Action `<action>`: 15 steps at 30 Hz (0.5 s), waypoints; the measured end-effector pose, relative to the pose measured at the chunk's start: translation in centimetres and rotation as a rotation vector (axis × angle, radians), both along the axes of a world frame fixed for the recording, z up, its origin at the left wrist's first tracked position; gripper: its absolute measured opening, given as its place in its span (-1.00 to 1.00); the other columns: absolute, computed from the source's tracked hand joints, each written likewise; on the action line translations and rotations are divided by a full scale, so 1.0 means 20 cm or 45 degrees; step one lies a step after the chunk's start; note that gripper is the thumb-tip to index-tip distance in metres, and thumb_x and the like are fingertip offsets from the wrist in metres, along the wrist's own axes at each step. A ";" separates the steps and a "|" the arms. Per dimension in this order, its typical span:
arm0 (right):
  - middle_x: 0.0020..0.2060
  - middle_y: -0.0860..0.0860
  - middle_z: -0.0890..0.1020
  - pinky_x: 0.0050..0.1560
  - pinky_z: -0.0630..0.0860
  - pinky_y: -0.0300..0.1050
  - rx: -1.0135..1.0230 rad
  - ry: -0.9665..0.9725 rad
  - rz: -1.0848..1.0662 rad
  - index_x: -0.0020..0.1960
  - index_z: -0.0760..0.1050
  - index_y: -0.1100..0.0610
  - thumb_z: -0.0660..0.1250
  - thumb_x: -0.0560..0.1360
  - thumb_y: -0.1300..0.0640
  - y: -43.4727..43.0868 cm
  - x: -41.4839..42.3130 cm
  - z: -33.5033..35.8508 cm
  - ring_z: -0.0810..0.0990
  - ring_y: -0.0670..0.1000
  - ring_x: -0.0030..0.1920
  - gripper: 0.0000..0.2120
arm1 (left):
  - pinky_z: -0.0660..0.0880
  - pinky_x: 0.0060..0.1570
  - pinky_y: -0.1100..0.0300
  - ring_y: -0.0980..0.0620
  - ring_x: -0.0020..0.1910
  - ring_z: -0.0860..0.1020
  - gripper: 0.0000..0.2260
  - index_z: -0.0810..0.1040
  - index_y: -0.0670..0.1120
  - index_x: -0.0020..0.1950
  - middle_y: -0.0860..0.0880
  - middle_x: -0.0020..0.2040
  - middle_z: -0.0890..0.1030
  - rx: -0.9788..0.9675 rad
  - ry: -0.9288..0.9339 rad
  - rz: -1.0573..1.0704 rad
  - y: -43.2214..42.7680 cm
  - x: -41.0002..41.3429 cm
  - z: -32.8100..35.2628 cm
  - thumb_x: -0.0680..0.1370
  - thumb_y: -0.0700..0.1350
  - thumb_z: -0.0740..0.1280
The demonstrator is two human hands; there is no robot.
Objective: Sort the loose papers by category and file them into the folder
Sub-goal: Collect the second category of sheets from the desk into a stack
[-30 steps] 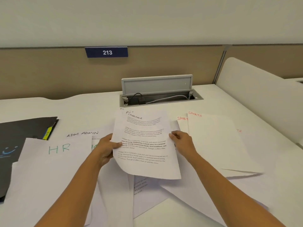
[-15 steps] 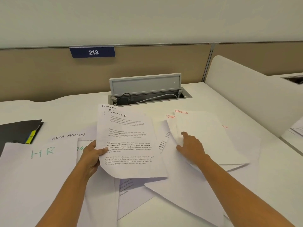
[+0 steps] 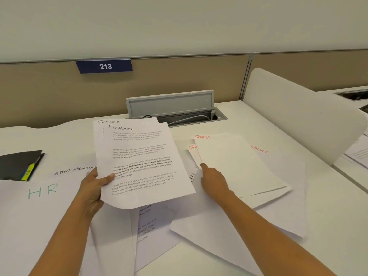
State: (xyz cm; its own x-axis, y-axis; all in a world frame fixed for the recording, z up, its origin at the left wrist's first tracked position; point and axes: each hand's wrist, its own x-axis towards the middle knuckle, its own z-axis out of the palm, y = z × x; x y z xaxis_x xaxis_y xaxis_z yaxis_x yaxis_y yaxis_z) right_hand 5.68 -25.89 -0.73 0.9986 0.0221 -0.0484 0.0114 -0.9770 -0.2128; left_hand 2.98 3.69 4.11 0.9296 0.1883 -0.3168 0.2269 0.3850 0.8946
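Paper FINANCE sheets (image 3: pixel 139 162) gripped, left hand (image 3: pixel 93 188).

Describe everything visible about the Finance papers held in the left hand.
The Finance papers are two white printed sheets, each headed FINANCE in black handwriting, the rear one offset up and left. The front sheet carries four text blocks, one partly bold. The left hand pinches their left edge, thumb on top, holding them tilted above the scattered papers; the lower edge curls.

In our left hand (image 3: pixel 93 188) we hold thin matt paper sheets (image 3: pixel 139 162); left of it lies a matt black folder (image 3: pixel 18 164); beyond, a smooth white desk (image 3: pixel 249 116).
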 end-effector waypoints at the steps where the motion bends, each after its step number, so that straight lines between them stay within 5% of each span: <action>1: 0.33 0.15 0.40 0.26 0.29 -0.03 -0.038 0.007 -0.016 0.42 0.18 0.19 0.09 0.59 0.14 0.00 0.01 -0.01 0.36 0.12 0.34 -0.58 | 0.61 -0.39 0.16 -0.08 -0.08 0.55 -0.60 0.38 -0.19 0.35 -0.20 0.22 0.50 -0.004 -0.004 0.007 0.01 0.00 0.00 0.53 -0.42 0.19; 5: 0.48 0.16 0.16 0.41 0.14 0.12 -0.160 0.042 -0.120 0.49 0.04 0.19 0.07 0.60 -0.02 -0.01 0.01 -0.04 0.12 0.15 0.49 -0.46 | 0.61 -0.39 0.16 -0.11 -0.03 0.56 -0.60 0.39 -0.19 0.34 -0.19 0.27 0.48 0.004 -0.004 0.024 0.02 -0.01 -0.01 0.52 -0.43 0.19; 8: 0.42 0.19 0.26 0.24 0.36 0.01 -0.088 0.019 -0.152 0.48 0.05 0.23 0.03 0.60 0.17 -0.04 0.01 -0.04 0.27 0.14 0.41 -0.53 | 0.62 -0.36 0.13 -0.19 0.10 0.53 -0.63 0.43 -0.19 0.29 -0.19 0.34 0.42 0.019 -0.006 0.038 0.02 -0.02 -0.03 0.51 -0.44 0.20; 15: 0.19 0.17 0.50 0.10 0.41 -0.10 -0.125 -0.080 -0.136 0.47 0.07 0.25 0.04 0.56 0.35 -0.15 0.02 0.03 0.53 0.13 0.16 -0.51 | 0.60 -0.42 0.17 -0.07 -0.14 0.58 -0.60 0.39 -0.21 0.34 -0.22 0.21 0.51 0.024 0.034 -0.023 -0.05 -0.03 -0.06 0.52 -0.43 0.19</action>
State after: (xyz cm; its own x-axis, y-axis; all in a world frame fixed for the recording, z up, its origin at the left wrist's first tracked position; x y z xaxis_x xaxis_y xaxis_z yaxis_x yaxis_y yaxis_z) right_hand 6.14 -28.86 -0.07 0.9961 -0.0863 0.0178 -0.0836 -0.9895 -0.1182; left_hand 2.44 2.75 2.89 0.9241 0.1778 -0.3382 0.2577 0.3637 0.8952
